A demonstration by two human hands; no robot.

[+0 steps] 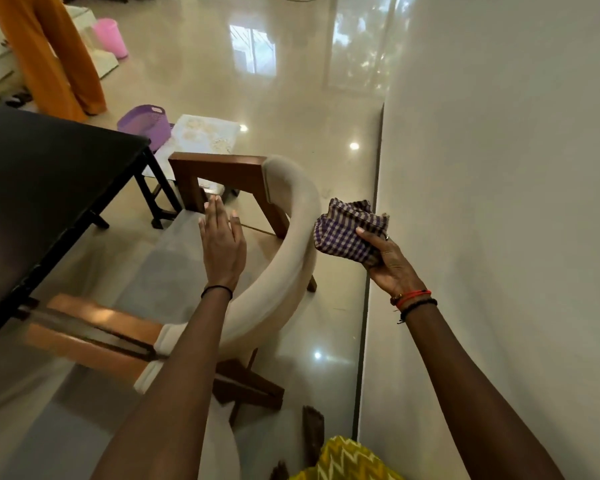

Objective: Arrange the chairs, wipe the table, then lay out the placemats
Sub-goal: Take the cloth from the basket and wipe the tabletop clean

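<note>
A chair with a curved cream backrest and brown wooden arms stands between the black table on the left and the wall on the right. My left hand hovers flat, fingers straight, over the chair's seat, just inside the backrest. My right hand grips a bunched purple-and-white checked cloth beside the outer side of the backrest, near the wall. No placemats are plainly in view.
A white wall runs close along the right. A purple basket and a patterned mat lie on the glossy floor beyond the chair. A person in orange clothing stands at the far left near a pink bucket.
</note>
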